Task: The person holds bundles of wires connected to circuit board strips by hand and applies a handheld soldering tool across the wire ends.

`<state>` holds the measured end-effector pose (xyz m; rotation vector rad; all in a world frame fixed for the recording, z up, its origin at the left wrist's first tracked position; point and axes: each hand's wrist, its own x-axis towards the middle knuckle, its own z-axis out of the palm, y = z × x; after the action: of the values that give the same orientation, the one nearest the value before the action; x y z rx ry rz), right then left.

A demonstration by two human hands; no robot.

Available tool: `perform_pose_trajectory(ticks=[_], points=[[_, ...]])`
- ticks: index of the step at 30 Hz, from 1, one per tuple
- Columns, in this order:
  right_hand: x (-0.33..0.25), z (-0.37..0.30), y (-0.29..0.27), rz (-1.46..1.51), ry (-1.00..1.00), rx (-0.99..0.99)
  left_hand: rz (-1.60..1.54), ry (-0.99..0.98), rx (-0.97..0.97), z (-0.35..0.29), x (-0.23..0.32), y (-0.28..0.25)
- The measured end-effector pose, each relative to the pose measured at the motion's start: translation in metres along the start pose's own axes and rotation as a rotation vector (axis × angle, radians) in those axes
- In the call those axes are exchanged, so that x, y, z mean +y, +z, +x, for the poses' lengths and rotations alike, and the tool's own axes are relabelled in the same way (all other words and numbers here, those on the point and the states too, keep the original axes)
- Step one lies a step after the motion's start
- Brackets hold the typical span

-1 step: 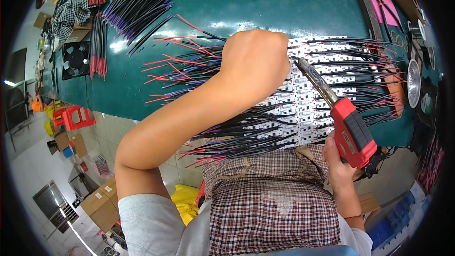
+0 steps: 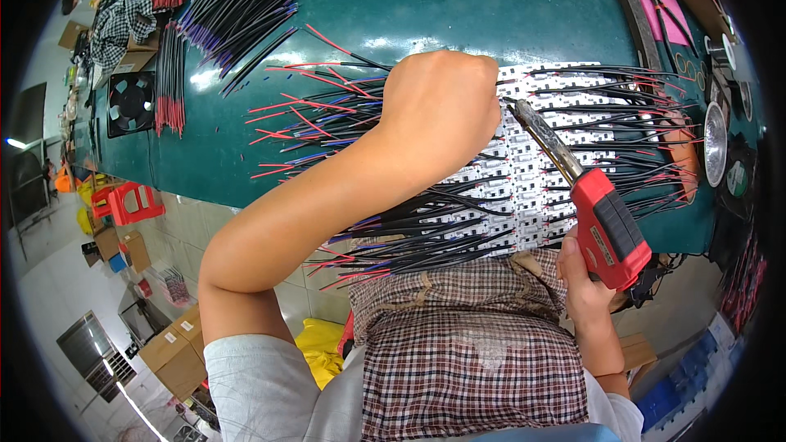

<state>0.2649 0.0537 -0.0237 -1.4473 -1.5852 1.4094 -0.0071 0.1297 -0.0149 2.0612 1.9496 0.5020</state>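
Observation:
My left hand is closed in a fist over the upper left of a white panel of small circuit boards. Its fingers face away and hide whatever they pinch. Closed round the grip of a red and black soldering gun, my right hand is at the panel's near right side. The iron's tip reaches up and left to the boards, close beside my left fist. Black wires with red ends run from the boards to the left, and more black wires lie over the right side.
Wire bundles lie at the far left of the green table, near a black fan. Pliers on a pink pad, an orange-brown bar and a metal dish are at right. A red stool stands lower left.

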Motion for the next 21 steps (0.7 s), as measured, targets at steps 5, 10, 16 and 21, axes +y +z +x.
perform_pose_trajectory(ticks=[5, 10, 16, 21], points=[[-0.009, 0.002, 0.001, 0.022, 0.087, -0.022, 0.016, -0.006, -0.013, -0.001, 0.001, 0.0], [-0.015, 0.003, 0.005, 0.062, 0.061, -0.042, 0.023, 0.01, 0.013, -0.002, 0.004, 0.003], [0.006, -0.001, -0.006, -0.065, -0.041, 0.011, 0.042, 0.036, 0.001, -0.001, 0.004, 0.002], [-0.008, 0.0, -0.006, 0.016, -0.074, 0.0, 0.072, 0.039, -0.018, -0.001, 0.005, 0.002]])
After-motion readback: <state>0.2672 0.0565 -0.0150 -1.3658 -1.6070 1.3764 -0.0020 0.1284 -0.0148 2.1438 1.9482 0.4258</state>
